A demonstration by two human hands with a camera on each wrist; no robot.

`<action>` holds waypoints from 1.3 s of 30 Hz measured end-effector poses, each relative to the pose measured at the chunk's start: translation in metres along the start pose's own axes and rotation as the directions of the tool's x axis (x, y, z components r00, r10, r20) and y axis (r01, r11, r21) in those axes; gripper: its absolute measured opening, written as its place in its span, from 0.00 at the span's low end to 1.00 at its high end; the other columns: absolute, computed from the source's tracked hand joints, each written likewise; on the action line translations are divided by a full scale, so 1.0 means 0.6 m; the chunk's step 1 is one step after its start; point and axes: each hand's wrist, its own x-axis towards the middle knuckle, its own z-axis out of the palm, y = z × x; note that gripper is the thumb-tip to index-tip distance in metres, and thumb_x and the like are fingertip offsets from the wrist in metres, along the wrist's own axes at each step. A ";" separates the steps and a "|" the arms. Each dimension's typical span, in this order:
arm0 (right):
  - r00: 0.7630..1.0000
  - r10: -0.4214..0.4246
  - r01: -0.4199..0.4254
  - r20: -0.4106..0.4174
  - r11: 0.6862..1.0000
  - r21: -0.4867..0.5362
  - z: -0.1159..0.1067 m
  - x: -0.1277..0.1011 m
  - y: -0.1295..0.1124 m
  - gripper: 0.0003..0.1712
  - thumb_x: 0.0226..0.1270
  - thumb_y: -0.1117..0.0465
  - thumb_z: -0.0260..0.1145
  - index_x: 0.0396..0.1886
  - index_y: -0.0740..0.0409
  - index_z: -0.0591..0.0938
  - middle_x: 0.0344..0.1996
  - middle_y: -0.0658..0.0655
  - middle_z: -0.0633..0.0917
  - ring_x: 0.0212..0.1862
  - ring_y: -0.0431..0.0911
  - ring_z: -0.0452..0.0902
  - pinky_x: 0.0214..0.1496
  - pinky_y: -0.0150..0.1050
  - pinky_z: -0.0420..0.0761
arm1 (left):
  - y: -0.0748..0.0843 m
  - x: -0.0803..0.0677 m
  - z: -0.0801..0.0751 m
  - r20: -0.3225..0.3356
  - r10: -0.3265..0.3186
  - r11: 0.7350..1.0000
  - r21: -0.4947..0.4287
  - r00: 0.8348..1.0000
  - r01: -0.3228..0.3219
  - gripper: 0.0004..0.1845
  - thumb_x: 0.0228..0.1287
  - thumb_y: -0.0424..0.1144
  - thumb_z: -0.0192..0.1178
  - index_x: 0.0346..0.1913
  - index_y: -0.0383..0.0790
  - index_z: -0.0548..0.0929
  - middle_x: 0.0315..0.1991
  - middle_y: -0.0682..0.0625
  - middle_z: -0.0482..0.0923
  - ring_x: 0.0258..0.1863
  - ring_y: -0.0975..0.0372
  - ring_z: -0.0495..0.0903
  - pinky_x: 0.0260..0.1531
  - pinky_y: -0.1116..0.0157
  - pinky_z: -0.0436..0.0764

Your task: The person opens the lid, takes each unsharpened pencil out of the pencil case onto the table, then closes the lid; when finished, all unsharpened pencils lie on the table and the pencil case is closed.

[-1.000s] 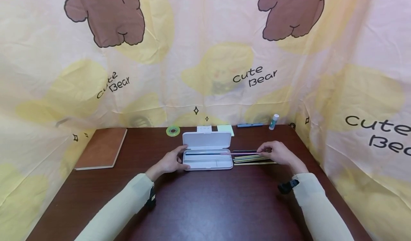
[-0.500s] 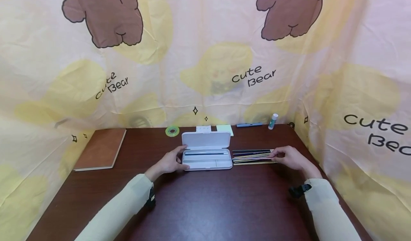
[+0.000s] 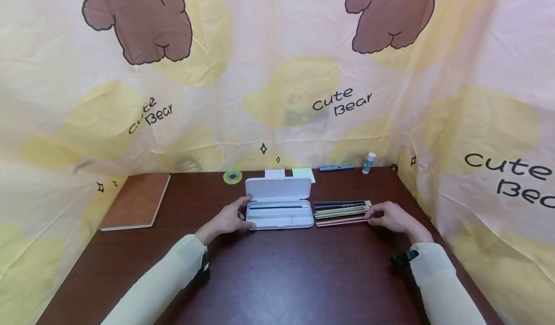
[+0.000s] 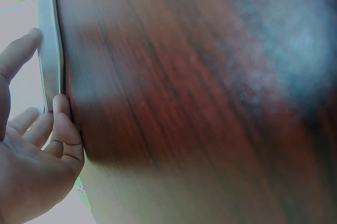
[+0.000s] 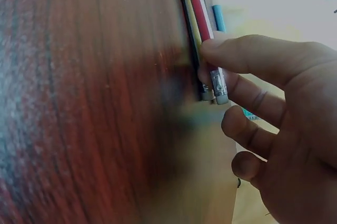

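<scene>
- White rectangular plastic pencil case (image 3: pixel 279 208), lid open and standing up at the far side, lies flat on the dark brown wooden table (image 3: pixel 277 277). One dark pencil (image 3: pixel 277 207) lies lengthwise in its long far compartment; the smaller near compartments show nothing I can make out.
- Left hand (image 3: pixel 230 217) grasps the case's left end, thumb on the near edge, fingers curled round the far corner.
- Right hand (image 3: pixel 390 215) pinches the eraser end of the row of coloured pencils (image 3: pixel 341 211), lying side by side just right of the case; which single pencil it grips, cannot tell.
- Beyond the hands along the table's far edge: green tape roll (image 3: pixel 232 176), white and pale green notepads (image 3: pixel 303 173), blue pen (image 3: pixel 336 168), white glue stick (image 3: pixel 368 163).
- Well left of the left hand: brown hardcover notebook (image 3: pixel 138 201).
</scene>
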 end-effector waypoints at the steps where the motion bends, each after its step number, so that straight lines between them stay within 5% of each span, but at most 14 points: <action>1: 1.000 -0.001 0.001 -0.001 1.000 -0.003 0.000 0.000 0.000 0.03 0.63 0.58 0.72 0.37 0.45 0.89 0.39 0.48 0.88 0.43 0.45 0.76 0.50 0.45 0.73 | 0.000 0.000 0.000 -0.002 0.002 1.000 0.002 1.000 -0.002 0.51 0.51 0.50 0.78 0.76 0.52 0.61 0.67 0.46 0.74 0.37 0.61 0.76 0.37 0.66 0.76; 14: 0.999 0.029 -0.030 -0.033 0.999 -0.016 -0.001 0.004 -0.007 0.06 0.62 0.59 0.72 0.39 0.46 0.89 0.40 0.49 0.89 0.45 0.47 0.78 0.54 0.52 0.75 | 0.001 0.002 -0.002 -0.005 -0.003 1.000 0.006 1.000 0.003 0.51 0.51 0.50 0.77 0.76 0.53 0.61 0.67 0.47 0.74 0.37 0.60 0.76 0.38 0.66 0.76; 27: 0.999 0.006 -0.002 -0.053 0.997 0.080 0.002 0.030 -0.059 0.11 0.66 0.57 0.70 0.47 0.52 0.87 0.40 0.52 0.87 0.39 0.47 0.76 0.41 0.40 0.76 | 0.002 0.000 -0.002 -0.002 -0.013 1.000 0.001 1.000 0.013 0.50 0.51 0.48 0.78 0.76 0.52 0.61 0.66 0.47 0.75 0.36 0.61 0.76 0.35 0.66 0.75; 39: 0.997 -0.062 0.064 -0.036 0.996 0.060 0.023 0.067 -0.142 0.12 0.67 0.55 0.70 0.48 0.49 0.87 0.45 0.50 0.88 0.47 0.48 0.78 0.56 0.51 0.78 | 0.002 -0.001 0.001 -0.005 -0.024 1.000 -0.007 1.000 0.024 0.50 0.51 0.48 0.78 0.76 0.52 0.62 0.66 0.47 0.75 0.35 0.61 0.76 0.35 0.66 0.75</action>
